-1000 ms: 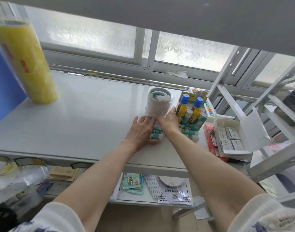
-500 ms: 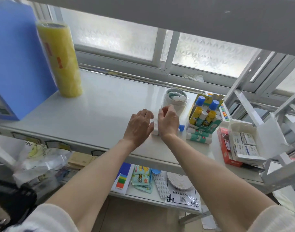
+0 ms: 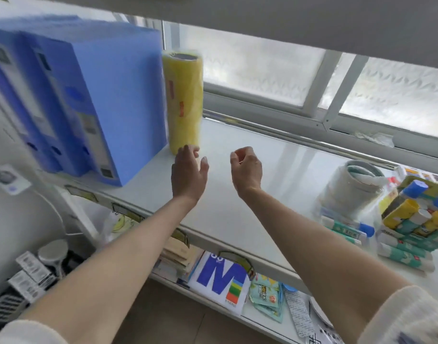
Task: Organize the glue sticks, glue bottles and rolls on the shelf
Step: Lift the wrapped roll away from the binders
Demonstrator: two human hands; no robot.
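A tall yellow roll (image 3: pixel 183 100) wrapped in clear film stands upright on the white shelf (image 3: pixel 238 209), beside blue file boxes. My left hand (image 3: pixel 188 173) hovers open just below and in front of the roll, fingertips near its base. My right hand (image 3: pixel 246 167) hangs to the right, fingers loosely curled, holding nothing. At the far right sit glue sticks (image 3: pixel 349 228) lying flat, a box of upright glue bottles (image 3: pixel 411 214) with blue caps, and a wrapped stack of white rolls (image 3: pixel 354 187).
Blue file boxes (image 3: pixel 88 100) stand at the shelf's left end. A frosted window runs behind the shelf. The lower shelf holds papers, a blue-and-white packet (image 3: pixel 218 279) and small pouches. A white shelf board hangs overhead.
Both hands left the glue sticks at the right and moved left toward the yellow roll. The view swung left, bringing the blue boxes into frame.
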